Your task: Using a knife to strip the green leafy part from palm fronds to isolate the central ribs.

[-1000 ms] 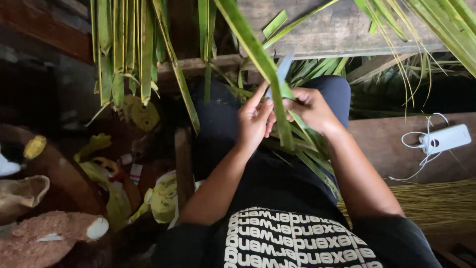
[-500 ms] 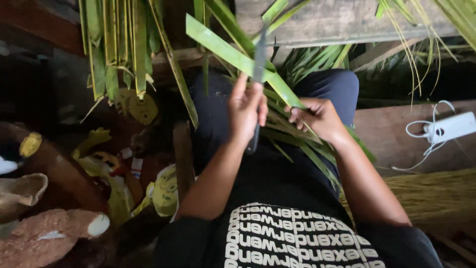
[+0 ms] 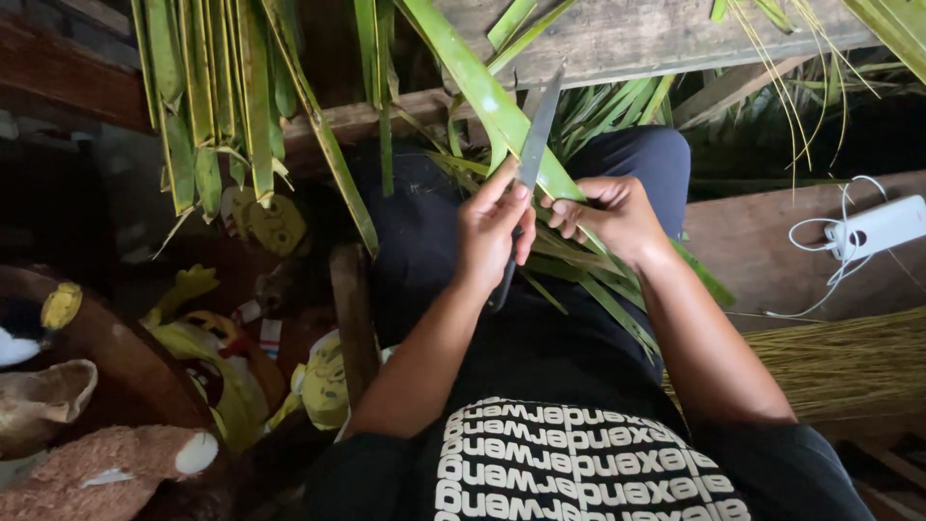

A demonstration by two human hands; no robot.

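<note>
Left hand (image 3: 492,232) grip closed around a knife (image 3: 529,159): dark handle running down out of the palm, grey blade pointing up and away, thumb and forefinger stretched along the blade's base. Blade lies flat against a long green palm leaf (image 3: 482,92), crossing it at a slight angle. Right hand (image 3: 608,212) grip narrow, fingers pinched on the same leaf just right of the blade; the two hands nearly touch. The leaf runs from the top of the view down over the lap, between both hands, its lower end passing under the right wrist.

More cut leaf strips (image 3: 588,280) lie piled across the lap on dark trousers. Further leaves hang in a bunch (image 3: 207,106) at upper left, tips downward. A weathered wooden plank (image 3: 656,39) crosses the top of the view behind the knife tip.

Right side: a wooden bench (image 3: 762,260) carrying a white power bank (image 3: 880,228) with a looped white cable, near its far right edge. Below it, a bundle of dry straw-coloured leaf ribs (image 3: 839,362) laid lengthwise. Lower left: yellow soft toys (image 3: 217,362) and a brown plush one (image 3: 106,473) in shadow
</note>
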